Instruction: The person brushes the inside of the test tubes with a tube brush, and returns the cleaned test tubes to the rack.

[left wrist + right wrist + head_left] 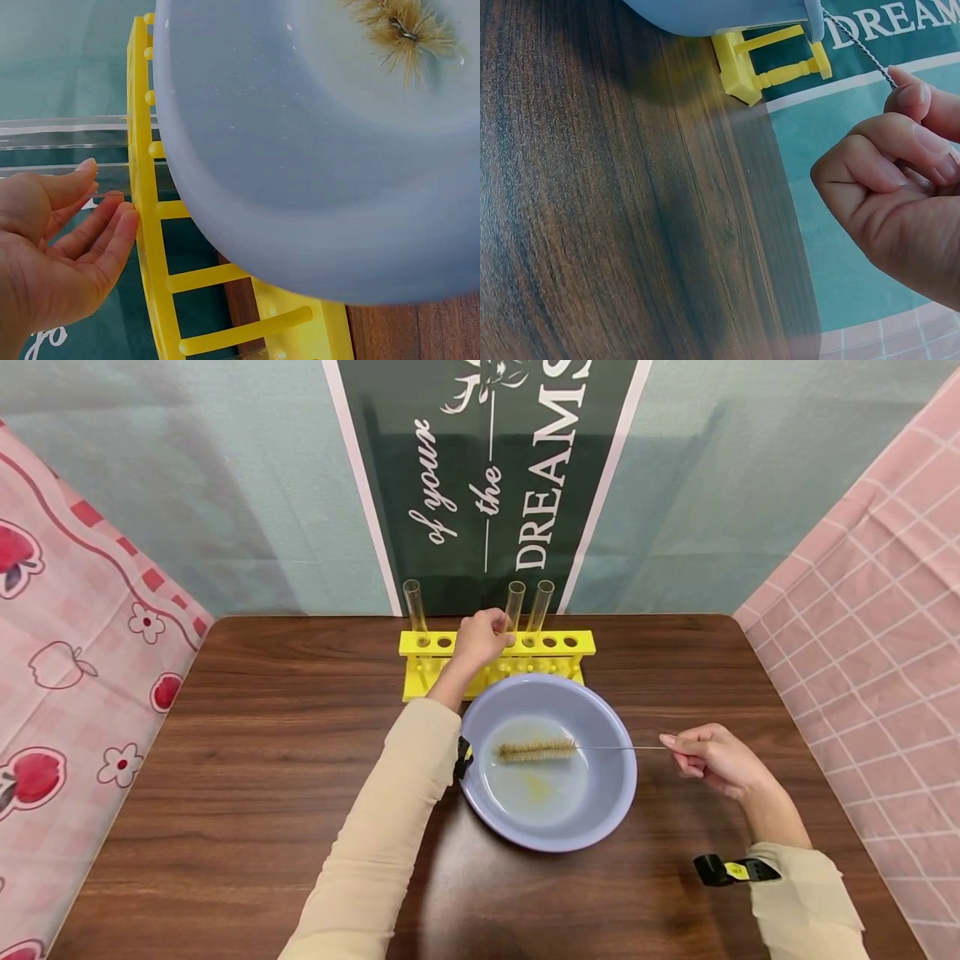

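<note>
My left hand [483, 637] is at the yellow test tube rack [577, 643], beside a glass test tube [515, 603] standing in it. In the left wrist view, the thumb and fingers are spread apart near the tube's wall, not closed round it. Another test tube [541, 606] stands just to the right, and a third test tube [414, 606] is at the rack's left end. My right hand [716, 760] pinches the twisted wire handle [859, 46] of a test tube brush. Its tan bristles [536, 750] lie inside the light blue basin [615, 793], which holds shallow liquid.
The basin stands directly in front of the rack and hides part of its base. Both rest on a dark wood table [262, 760]. Behind hangs a green and teal cloth with white lettering; pink cloths [885, 527] line both sides.
</note>
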